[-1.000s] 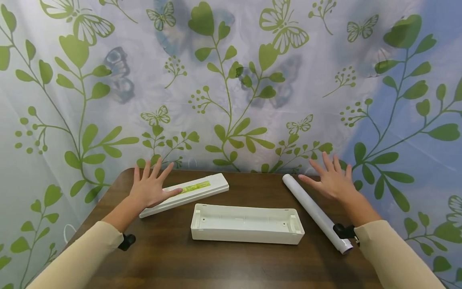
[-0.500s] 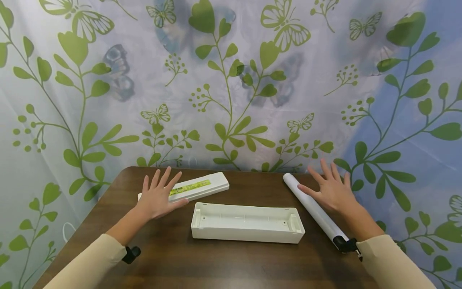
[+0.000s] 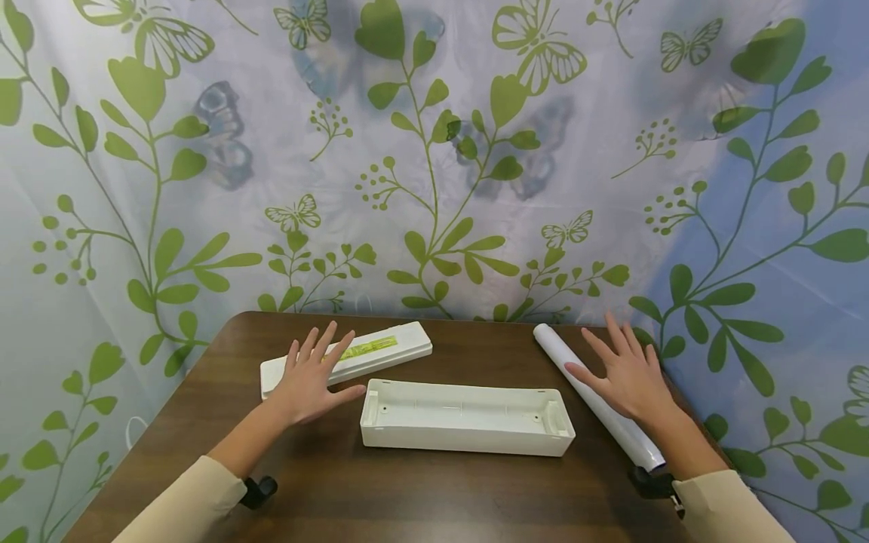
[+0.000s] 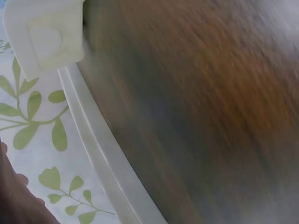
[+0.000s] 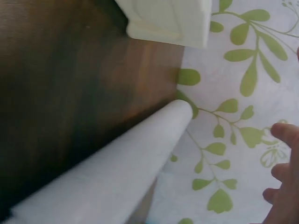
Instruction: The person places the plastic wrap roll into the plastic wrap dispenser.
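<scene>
A long white plastic box (image 3: 468,441) without a lid stands at the middle of the table. Behind it to the left lies a long white lid (image 3: 407,341) with a yellow-green label. My left hand (image 3: 308,385), fingers spread, hovers over the near part of that lid and hides some of it; the thumb tip comes close to the box's left end. On the right a white roll (image 3: 563,358) lies slantwise. My right hand (image 3: 631,377) is spread beside and over it, holding nothing. The right wrist view shows the roll (image 5: 126,158) large, with a corner of the box (image 5: 173,18) above.
The brown wooden table (image 3: 380,498) has its far edge close against a curtain (image 3: 434,166) printed with green leaves and butterflies. Black wrist cameras sit at both sleeve cuffs.
My left hand has moved right and nearer, toward the box. My right hand has come slightly lower. The box, lid and roll stay where they were.
</scene>
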Demonstrator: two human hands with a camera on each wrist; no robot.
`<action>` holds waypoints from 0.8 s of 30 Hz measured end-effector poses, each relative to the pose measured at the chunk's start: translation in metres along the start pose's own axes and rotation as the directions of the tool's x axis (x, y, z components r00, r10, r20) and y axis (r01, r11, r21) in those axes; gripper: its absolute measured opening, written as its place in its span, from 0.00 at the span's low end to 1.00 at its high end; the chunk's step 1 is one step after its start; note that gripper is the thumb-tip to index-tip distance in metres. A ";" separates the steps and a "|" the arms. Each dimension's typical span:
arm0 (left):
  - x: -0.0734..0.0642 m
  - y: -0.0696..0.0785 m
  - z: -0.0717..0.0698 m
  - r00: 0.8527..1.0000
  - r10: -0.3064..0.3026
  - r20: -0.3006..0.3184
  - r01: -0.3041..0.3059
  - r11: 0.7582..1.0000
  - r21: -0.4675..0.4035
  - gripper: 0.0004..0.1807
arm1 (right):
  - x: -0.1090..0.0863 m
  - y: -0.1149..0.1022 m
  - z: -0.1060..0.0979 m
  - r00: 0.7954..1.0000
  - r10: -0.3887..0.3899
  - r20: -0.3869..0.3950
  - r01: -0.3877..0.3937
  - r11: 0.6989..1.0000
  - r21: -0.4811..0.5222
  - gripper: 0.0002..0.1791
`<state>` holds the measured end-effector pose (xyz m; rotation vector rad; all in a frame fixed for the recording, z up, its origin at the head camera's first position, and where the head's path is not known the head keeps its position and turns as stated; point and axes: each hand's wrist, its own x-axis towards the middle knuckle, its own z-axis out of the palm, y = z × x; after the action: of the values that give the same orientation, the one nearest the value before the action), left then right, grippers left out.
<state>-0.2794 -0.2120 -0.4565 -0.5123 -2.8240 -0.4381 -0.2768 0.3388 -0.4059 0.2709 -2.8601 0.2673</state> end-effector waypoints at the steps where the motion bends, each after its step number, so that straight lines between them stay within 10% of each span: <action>1: 0.000 0.001 0.001 1.000 0.007 -0.003 -0.008 1.000 -0.014 0.54 | -0.002 0.001 0.003 1.000 -0.004 -0.012 0.004 1.000 0.002 0.48; 24: -0.009 0.016 0.020 0.998 0.068 -0.008 -0.066 0.925 -0.375 0.54 | -0.040 0.017 0.038 0.990 0.031 -0.137 0.004 0.968 0.250 0.40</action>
<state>-0.2689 -0.1933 -0.4738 -0.6794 -2.7219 -0.9746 -0.2513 0.3542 -0.4557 0.2679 -2.6885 0.6269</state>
